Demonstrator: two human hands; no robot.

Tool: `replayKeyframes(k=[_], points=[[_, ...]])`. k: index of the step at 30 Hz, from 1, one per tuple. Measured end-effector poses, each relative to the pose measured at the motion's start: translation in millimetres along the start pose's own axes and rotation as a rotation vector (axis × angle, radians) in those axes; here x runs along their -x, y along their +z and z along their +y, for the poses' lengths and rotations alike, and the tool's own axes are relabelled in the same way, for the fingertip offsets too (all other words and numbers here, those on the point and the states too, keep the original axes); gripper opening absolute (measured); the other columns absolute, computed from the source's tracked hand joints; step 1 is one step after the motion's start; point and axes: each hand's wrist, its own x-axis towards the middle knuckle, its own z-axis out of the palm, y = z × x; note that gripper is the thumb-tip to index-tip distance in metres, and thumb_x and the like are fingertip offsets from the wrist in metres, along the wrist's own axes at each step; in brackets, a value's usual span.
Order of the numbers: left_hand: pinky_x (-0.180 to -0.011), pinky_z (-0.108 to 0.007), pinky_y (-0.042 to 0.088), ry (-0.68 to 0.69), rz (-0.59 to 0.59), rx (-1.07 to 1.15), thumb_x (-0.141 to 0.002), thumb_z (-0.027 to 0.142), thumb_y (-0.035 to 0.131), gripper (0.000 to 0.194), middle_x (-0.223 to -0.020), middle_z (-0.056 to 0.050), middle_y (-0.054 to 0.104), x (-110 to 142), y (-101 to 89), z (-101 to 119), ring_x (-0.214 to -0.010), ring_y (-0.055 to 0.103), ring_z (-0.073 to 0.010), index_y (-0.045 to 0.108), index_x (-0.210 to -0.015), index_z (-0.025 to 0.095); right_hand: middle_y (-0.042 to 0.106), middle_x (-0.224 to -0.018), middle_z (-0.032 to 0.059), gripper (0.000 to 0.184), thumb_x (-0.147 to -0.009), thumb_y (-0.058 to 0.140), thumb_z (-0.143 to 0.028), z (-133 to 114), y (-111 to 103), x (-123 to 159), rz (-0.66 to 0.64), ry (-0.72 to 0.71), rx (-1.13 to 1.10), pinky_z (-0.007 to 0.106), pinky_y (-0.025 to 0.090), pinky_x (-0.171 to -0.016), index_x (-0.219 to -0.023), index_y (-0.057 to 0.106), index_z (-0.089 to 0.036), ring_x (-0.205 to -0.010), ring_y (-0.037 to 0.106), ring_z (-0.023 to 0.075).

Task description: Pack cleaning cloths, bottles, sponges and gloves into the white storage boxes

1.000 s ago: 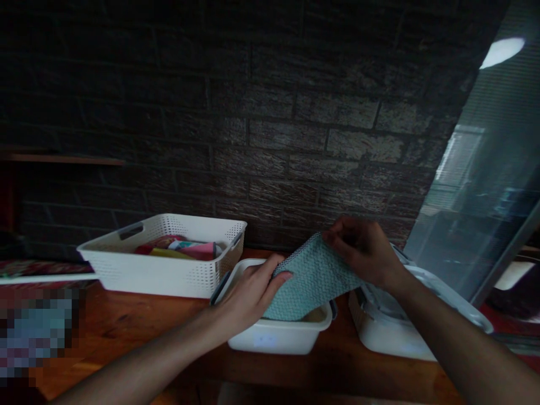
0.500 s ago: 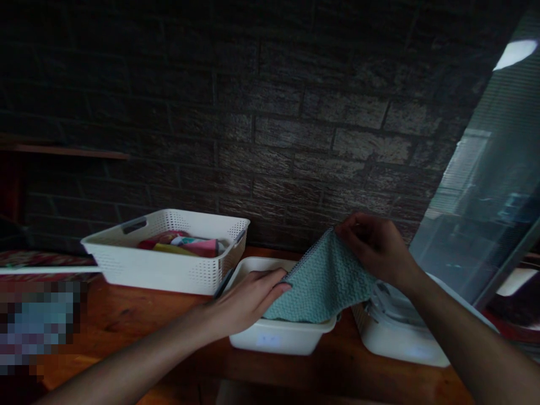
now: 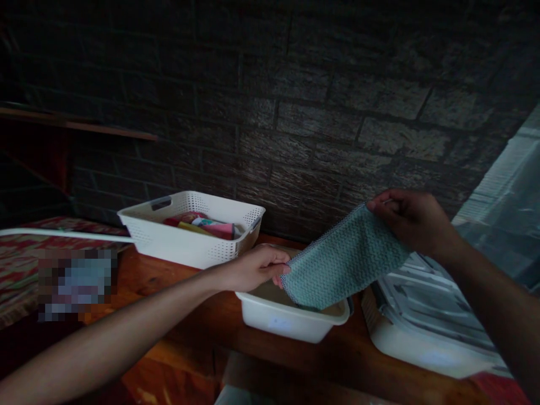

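A teal, textured cloth with a dark speckled edge is stretched between both hands. My left hand pinches its lower left corner, while my right hand grips the upper right corner, held higher. Beneath the cloth stands a small white basin; the cloth's lower edge hangs over its opening and hides part of the inside. Whether the cloth touches the basin I cannot tell.
A white perforated basket with colourful cloths in it stands left of the basin on the wooden table. To the right sits a lidded white container. A dark brick wall rises behind.
The cloth has risen and moved right, and is spread wider between the hands. My right hand has gone up and right. The camera view has also shifted.
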Motion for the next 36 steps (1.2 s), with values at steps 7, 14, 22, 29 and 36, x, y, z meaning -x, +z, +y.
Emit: replayKeyframes(k=[7,14,22,29,36], points=[[-0.091,-0.031,0.051,0.051,-0.006,-0.097,-0.098,0.034,0.061,0.021,-0.107,-0.006,0.072,1.5,-11.9,2.6,-0.102,0.066,-0.0185,0.070,-0.109,0.018,0.057,-0.060,-0.0013,0.032,-0.096,0.061,-0.049,-30.2,10.6,-12.2,-0.105,-0.106,-0.123,0.025,0.029,-0.048,-0.090,0.071,-0.019,-0.052,0.045,0.0109],[-0.091,-0.038,0.056,0.194,0.254,-0.068,-0.092,0.040,0.069,0.030,-0.108,-0.009,0.073,-32.7,-13.3,51.5,-0.102,0.068,-0.0228,0.068,-0.111,0.017,0.065,-0.072,-0.0020,0.022,-0.098,0.060,-0.034,-66.8,37.4,-21.9,-0.383,-0.392,-0.195,0.023,0.033,-0.057,-0.097,0.076,-0.018,-0.060,0.049,0.0090],[-0.052,-0.022,0.032,0.070,0.248,-0.107,-0.091,0.046,0.070,0.036,-0.066,0.004,0.055,-44.4,-25.3,59.4,-0.058,0.047,-0.0093,0.060,-0.075,0.015,0.054,-0.062,-0.0059,0.032,-0.092,0.069,-0.046,-55.3,52.0,-9.0,-0.367,-0.223,-0.338,0.022,0.029,-0.051,-0.109,0.070,-0.019,-0.055,0.045,0.0095],[-0.066,-0.026,0.046,0.044,0.222,-0.081,-0.094,0.045,0.067,0.031,-0.082,-0.003,0.069,-30.3,-30.5,59.9,-0.075,0.063,-0.0154,0.066,-0.089,0.014,0.065,-0.075,0.0011,0.041,-0.087,0.072,-0.054,-19.5,62.8,6.0,-0.521,0.017,-0.639,0.025,0.043,-0.058,-0.085,0.071,-0.014,-0.066,0.055,0.0131],[-0.063,-0.025,0.039,0.130,0.247,-0.568,-0.094,0.049,0.066,0.032,-0.082,-0.001,0.070,-38.2,-24.7,93.3,-0.075,0.062,-0.0161,0.073,-0.098,0.018,0.053,-0.065,-0.0036,0.042,-0.089,0.068,-0.054,-31.6,70.5,-8.2,-0.466,-0.228,-0.339,0.023,0.032,-0.055,-0.079,0.071,-0.014,-0.062,0.046,0.0104]])
